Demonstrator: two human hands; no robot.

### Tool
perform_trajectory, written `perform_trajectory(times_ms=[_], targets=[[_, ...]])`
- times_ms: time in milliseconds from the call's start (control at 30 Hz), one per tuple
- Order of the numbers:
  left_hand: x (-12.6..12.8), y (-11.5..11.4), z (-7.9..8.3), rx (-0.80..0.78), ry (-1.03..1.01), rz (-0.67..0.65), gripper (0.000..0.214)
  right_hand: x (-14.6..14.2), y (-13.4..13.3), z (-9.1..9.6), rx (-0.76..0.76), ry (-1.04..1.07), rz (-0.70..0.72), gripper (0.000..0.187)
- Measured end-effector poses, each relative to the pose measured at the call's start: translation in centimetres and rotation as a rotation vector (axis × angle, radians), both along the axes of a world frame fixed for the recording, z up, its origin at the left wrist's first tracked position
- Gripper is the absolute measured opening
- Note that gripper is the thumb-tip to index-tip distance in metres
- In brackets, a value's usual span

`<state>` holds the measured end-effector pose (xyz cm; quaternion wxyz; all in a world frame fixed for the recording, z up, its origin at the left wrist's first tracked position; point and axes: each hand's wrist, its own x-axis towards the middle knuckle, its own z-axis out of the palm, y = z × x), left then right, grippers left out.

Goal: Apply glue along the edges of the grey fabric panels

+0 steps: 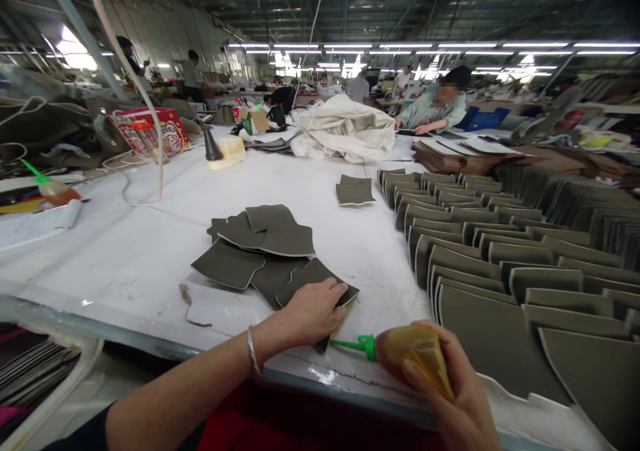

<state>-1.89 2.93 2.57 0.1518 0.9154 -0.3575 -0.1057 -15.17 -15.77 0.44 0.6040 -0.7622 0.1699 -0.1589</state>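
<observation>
My right hand (pixel 463 387) is wrapped around a squeeze bottle (pixel 400 354) of amber liquid, tipped on its side. Its thin green nozzle points left, at the edge of a dark olive panel (pixel 313 279) with a pale edge. My left hand (pixel 313 311), bracelet at the wrist, grips this panel near its right edge; the thumb is hidden. Beyond it lies a loose heap of similar panels (pixel 280 227), overlapping one another on the white tabletop (pixel 165 237).
Rows of overlapping olive panels (pixel 460 264) fill the right side. A small pair of panels (pixel 355 191) lies farther back. Another green-nozzled bottle (pixel 57 191) is at left. A white cloth bundle (pixel 345 131) and a co-worker (pixel 435 104) are across the table. A hose (pixel 153 104) hangs at left.
</observation>
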Motion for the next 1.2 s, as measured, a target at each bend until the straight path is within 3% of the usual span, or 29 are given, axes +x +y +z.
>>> perform_trajectory(times_ms=[100, 267, 433, 533, 767, 1000, 1200], targets=[[0.0, 0.0, 0.0, 0.007, 0.004, 0.002, 0.046, 0.1, -0.2, -0.2, 0.031, 0.022, 0.057, 0.055], [0.0, 0.0, 0.2, 0.000, 0.019, -0.002, 0.045, 0.8, -1.6, -1.0, -0.063, -0.036, -0.035, 0.060], [0.1, 0.0, 0.3, 0.015, 0.045, 0.001, 0.044, 0.2, -1.4, -1.6, -0.007, 0.044, 0.093, 0.060], [0.0, -0.1, 0.2, -0.008, 0.048, 0.006, 0.043, 0.3, -1.4, -1.2, -0.004, 0.043, 0.038, 0.057], [0.0, -0.4, 0.5, -0.025, 0.060, -0.008, 0.045, 2.8, -3.4, -0.9, -0.272, -0.099, -0.134, 0.062], [0.3, -0.3, 0.5, -0.031, 0.059, -0.022, 0.046, 2.4, -4.0, -1.5, -0.227, -0.065, 0.013, 0.056], [0.4, -0.3, 0.6, -0.032, 0.073, -0.026, 0.049, 2.8, -4.0, -1.3, -0.221, -0.092, -0.114, 0.063]])
